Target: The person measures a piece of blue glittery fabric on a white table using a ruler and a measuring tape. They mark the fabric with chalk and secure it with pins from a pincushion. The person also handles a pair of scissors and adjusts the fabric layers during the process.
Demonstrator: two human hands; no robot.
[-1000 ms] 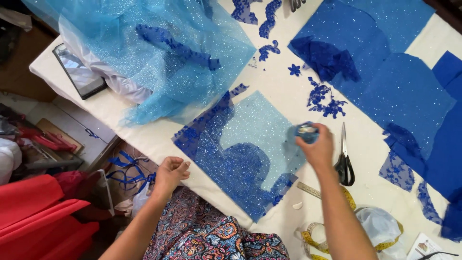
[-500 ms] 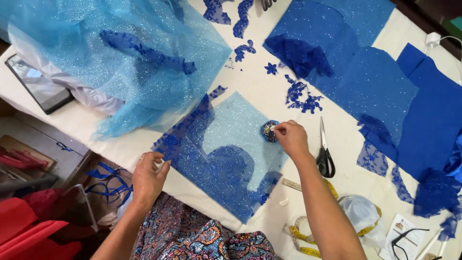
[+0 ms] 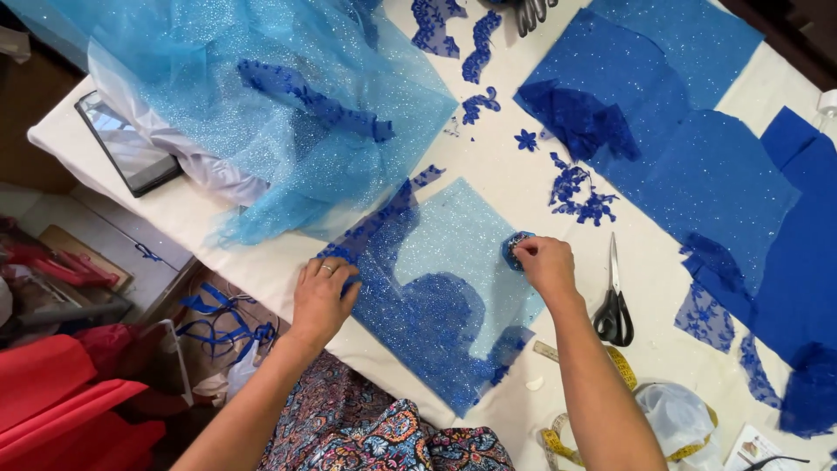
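Observation:
A square panel of glittery light-blue mesh (image 3: 453,235) with dark blue lace sewn along its left and lower parts lies on the white table (image 3: 497,166). My left hand (image 3: 321,296) presses flat on the panel's left lace edge, fingers spread. My right hand (image 3: 542,263) pinches a small dark blue lace piece (image 3: 514,249) and holds it against the panel's right edge.
Black-handled scissors (image 3: 614,296) lie right of my right hand. A yellow tape measure (image 3: 602,384) and a clear bag (image 3: 680,419) sit near the front edge. A heap of light-blue tulle (image 3: 261,113), a tablet (image 3: 126,144), blue fabric sheets (image 3: 697,174) and lace scraps (image 3: 580,192) cover the rest.
My left hand came up from the table's edge and landed flat on the panel's lace border. My right hand stayed at the panel's right edge with the lace piece.

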